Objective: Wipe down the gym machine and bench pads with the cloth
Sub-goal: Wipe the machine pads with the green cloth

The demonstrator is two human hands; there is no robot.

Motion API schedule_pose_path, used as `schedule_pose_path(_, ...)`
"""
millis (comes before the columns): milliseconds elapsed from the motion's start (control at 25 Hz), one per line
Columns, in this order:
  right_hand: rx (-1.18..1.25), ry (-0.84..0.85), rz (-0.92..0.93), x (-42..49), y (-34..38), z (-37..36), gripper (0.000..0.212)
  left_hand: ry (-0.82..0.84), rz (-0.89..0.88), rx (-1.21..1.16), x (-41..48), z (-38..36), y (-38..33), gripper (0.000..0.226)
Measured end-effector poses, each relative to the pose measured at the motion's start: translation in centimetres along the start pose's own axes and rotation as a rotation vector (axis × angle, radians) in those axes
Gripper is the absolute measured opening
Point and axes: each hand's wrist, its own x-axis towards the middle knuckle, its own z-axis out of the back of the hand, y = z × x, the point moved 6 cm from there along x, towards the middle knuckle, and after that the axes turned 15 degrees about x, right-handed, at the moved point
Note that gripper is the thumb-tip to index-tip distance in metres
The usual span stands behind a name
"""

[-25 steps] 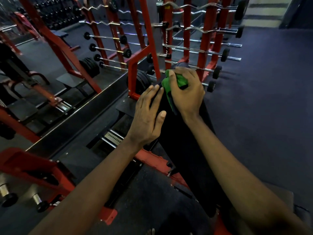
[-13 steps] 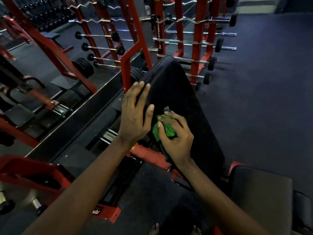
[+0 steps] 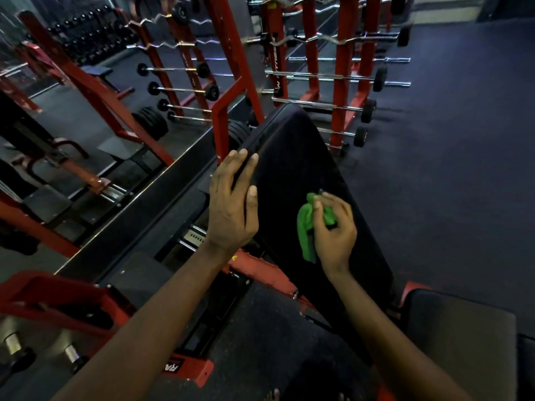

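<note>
Right hand [image 3: 335,238] grip pinches green cloth [image 3: 304,227] (on back pad [image 3: 289,157]); left hand [image 3: 231,212] flat against pad edge.

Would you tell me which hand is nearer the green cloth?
Right. The right hand grips the green cloth; the left hand rests on the back pad, left of the cloth.

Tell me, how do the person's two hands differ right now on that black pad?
The left hand has straight fingers and holds nothing; the right hand curls its fingers round a green cloth. The left hand rests at the left edge of the black pad, farther up; the right hand is at its middle, nearer the person. Both are bare and on the same pad.
</note>
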Motion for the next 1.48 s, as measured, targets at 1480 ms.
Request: schedule_pose_path(1480,0.016,-0.125,-0.175,11.0,-2.8,-0.7,0.022,0.055,0.050,0.145,0.1,0.3,-0.9,0.046)
